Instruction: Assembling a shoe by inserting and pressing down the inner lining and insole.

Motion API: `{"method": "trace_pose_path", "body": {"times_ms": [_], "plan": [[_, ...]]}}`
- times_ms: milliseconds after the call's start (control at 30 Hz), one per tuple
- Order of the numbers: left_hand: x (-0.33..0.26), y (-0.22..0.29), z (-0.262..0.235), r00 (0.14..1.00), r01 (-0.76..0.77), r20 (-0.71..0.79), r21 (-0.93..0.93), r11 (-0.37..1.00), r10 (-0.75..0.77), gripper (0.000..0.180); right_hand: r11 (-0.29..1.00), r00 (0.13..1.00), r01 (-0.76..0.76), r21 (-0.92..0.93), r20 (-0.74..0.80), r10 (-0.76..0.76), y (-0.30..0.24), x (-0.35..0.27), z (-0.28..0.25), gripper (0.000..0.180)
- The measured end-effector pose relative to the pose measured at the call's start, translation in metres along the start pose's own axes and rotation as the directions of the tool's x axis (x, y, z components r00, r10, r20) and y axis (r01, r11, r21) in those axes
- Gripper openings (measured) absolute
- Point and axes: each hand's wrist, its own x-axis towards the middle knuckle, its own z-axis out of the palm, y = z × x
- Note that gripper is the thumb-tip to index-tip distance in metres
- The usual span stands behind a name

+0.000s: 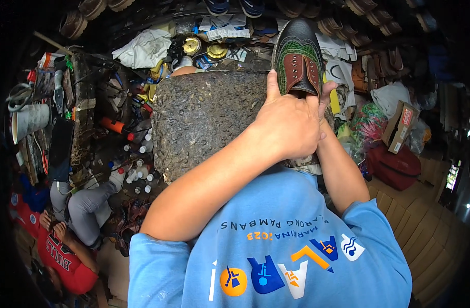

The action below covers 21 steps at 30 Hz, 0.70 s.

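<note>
- Clutter rings the rough dark speckled stone block (204,118) on its left and far sides: small white bottles with red caps (137,169), two round brass-coloured tin lids (204,49), crumpled white cloth (142,49) and a white plastic bucket (30,120) leave little open room there.
- Right of the block the wooden plank floor (419,215) lies barer, past a dark red bag (394,167) and a brown cardboard box (402,126).
- Top of the block is bare, save at its right edge, where the hands work.
- Left hand (289,126) is closed around the heel end of the shoe, thumb pointing up along its side.
- Right hand (325,100) is mostly hidden behind the left; fingertips show at the shoe's opening, but its grip cannot be told.
- Black, green and brown leather brogue shoe (298,56) stands toe-up at the block's far right corner, with green stitched panels, a brown laced middle and a black toe and rim.
- Another person in a red shirt (60,256) sits at lower left, well apart.
</note>
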Motion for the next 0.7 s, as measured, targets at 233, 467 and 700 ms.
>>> {"method": "trace_pose_path", "body": {"times_ms": [233, 467, 700], "plan": [[-0.014, 0.008, -0.026, 0.948, 0.024, 0.318, -0.098, 0.995, 0.009, 0.065, 1.000, 0.996, -0.001, 0.026, 0.090, -0.001, 0.000, 0.001, -0.015, 0.126], [-0.054, 0.015, -0.038, 0.922, -0.161, 0.361, 0.030, 0.986, 0.140, 0.069, 0.996, 0.978, -0.048, 0.070, 0.205, 0.033, 0.009, 0.004, -0.024, 0.138], [-0.053, 0.009, -0.109, 0.961, 0.095, 0.275, -0.274, 0.957, -0.017, 0.072, 0.998, 0.994, 0.060, 0.027, 0.090, -0.062, -0.004, -0.005, -0.016, 0.132]]}}
